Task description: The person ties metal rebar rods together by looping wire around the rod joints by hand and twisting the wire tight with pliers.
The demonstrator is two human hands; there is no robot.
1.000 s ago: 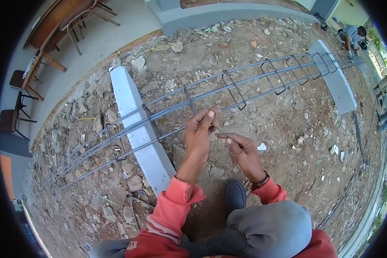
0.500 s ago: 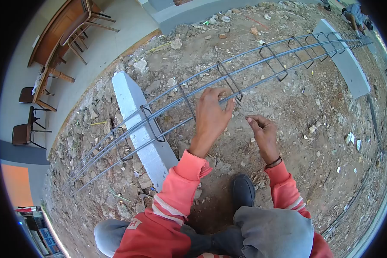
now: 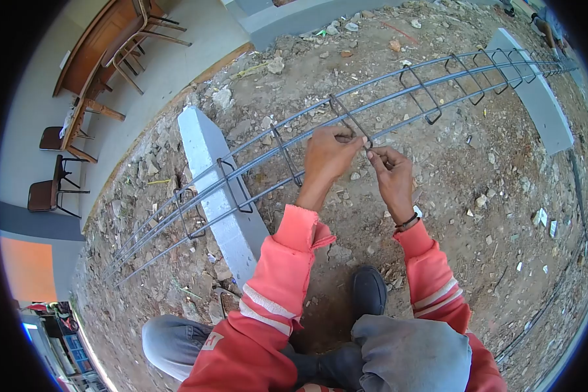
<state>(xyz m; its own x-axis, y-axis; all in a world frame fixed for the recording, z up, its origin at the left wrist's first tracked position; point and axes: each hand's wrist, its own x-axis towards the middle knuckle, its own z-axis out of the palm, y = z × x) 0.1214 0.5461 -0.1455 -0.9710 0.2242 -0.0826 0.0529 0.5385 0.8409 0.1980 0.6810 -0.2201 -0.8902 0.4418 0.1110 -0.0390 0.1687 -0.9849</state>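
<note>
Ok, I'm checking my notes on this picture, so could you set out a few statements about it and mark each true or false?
1. The left hand and right hand are close together at one stirrup. True.
2. Both sleeves are blue. False: the sleeves are red.
3. The bar cage crosses over a near pale block and a far slab. True.
4. The brown chairs stand on the rubble. False: they stand on a smooth floor.
5. A dark shoe shows between the sleeves. True.
</note>
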